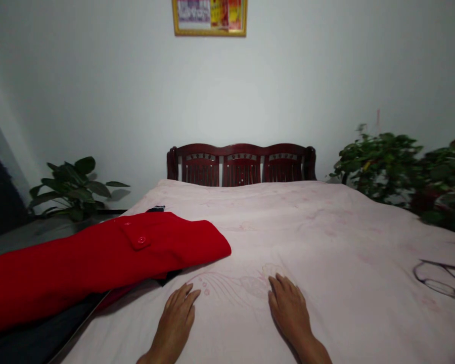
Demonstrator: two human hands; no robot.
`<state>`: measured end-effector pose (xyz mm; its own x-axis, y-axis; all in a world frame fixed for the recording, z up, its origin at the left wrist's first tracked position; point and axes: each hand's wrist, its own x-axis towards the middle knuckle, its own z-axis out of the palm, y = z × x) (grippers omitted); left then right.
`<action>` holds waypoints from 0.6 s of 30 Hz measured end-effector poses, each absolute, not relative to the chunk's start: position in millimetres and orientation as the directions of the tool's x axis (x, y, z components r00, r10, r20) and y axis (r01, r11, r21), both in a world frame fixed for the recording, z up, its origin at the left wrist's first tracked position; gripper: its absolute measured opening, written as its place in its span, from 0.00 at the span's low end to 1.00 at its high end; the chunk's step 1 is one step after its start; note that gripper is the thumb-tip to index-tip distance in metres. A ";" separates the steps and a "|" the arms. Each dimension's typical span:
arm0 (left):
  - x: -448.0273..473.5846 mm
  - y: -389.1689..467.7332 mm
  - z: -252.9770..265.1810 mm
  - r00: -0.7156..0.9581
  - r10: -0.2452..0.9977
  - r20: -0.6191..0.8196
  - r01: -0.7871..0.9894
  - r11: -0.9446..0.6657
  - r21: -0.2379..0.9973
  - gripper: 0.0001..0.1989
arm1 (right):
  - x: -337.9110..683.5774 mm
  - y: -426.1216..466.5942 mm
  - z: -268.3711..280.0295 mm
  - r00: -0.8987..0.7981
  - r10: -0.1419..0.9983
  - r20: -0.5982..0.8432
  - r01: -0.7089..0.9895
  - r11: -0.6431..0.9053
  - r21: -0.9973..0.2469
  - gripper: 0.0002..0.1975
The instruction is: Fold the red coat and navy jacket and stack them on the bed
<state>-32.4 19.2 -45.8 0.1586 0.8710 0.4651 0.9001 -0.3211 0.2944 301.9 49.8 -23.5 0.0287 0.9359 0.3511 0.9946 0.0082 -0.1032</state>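
My left hand (177,317) lies palm down on a pale pink sheet (345,303), its fingers stretched out and holding nothing. My right hand (289,307) rests flat on the same sheet, also empty, with fingers extended near a faint embroidered pattern. Closest to my left hand is a red garment (98,258) with a buttoned tab, spread over the left side; the hand is apart from it. Dark cloth (34,323) shows beneath the red garment. A pair of eyeglasses (442,283) lies on the sheet far to the right of my right hand.
A dark red wooden backrest (241,164) stands behind the sheet's far edge, against the wall. Leafy plants grow at the left (74,187) and at the right (382,164). A gold-framed picture (210,33) hangs above.
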 end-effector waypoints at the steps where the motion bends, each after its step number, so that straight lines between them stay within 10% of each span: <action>1: -32.2 19.2 -45.5 0.158 0.872 0.463 0.902 -0.318 0.291 0.22 | 301.7 49.6 -22.9 0.031 0.937 0.348 0.995 0.006 -0.103 0.22; 18: -31.3 19.4 -43.7 0.153 0.872 0.465 0.899 -0.318 0.302 0.22 | 301.4 49.6 -23.2 0.027 0.938 0.345 0.995 0.008 -0.099 0.22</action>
<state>-31.3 19.4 -43.7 0.1531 0.8721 0.4647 0.8987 -0.3185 0.3016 301.4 49.6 -23.2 0.0267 0.9381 0.3454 0.9950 0.0083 -0.0995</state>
